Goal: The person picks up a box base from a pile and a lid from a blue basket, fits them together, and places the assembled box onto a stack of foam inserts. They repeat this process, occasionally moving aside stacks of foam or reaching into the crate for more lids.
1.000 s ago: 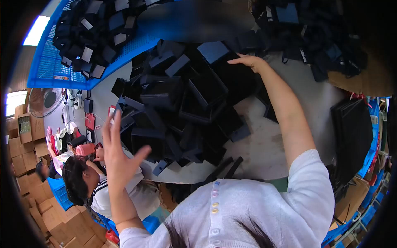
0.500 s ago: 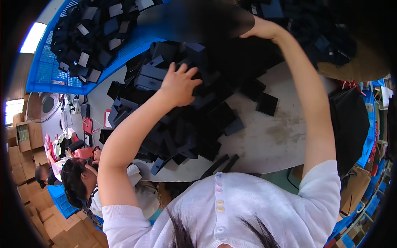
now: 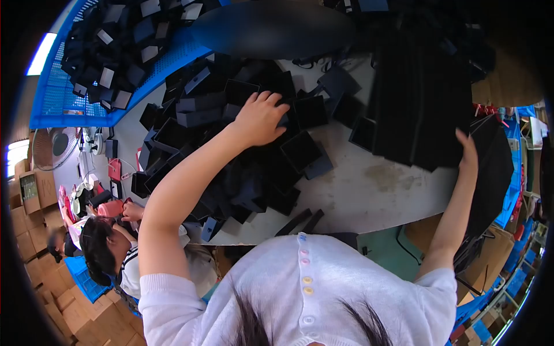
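Note:
My left hand (image 3: 262,118) rests on a pile of dark open boxes (image 3: 199,109), palm down, its fingers a little apart and closed on nothing visible. Over at the right, my right hand (image 3: 468,151) grips the lower right edge of a large black ribbed piece (image 3: 421,98); some of its fingers are hidden. That piece hangs over the table's right part and covers some boxes. A loose open box (image 3: 311,111) lies just right of my left hand.
A blue crate (image 3: 75,118) full of dark boxes stands at the upper left. A blurred dark oval blocks the top centre. A co-worker (image 3: 101,248) sits at the lower left beside the grey table (image 3: 358,199). Cartons (image 3: 29,236) are stacked at the far left.
My right hand has swung from the top centre down to the right, and the black piece is now at the right. My left hand has shifted slightly right and stays on the pile.

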